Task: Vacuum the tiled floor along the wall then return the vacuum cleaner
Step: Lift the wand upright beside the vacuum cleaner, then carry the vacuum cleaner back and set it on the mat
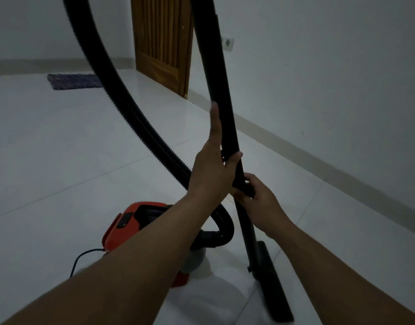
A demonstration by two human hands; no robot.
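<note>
Just below the right hand [258, 200], the wand [221, 109] runs down to the floor head [271, 285] on the tiles. Both hands grip it, left hand [212, 174] higher, forefinger straight along the tube. Looks like setup; next, push along the wall [330, 85].

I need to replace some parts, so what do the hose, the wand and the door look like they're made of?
Hose: black ribbed flexible plastic, judging by its fine ridges and curve. Wand: smooth, matte black rigid tube, plastic or painted metal; the dim light leaves it open. Door: varnished wood, going by its warm brown grain and vertical slats.
</note>
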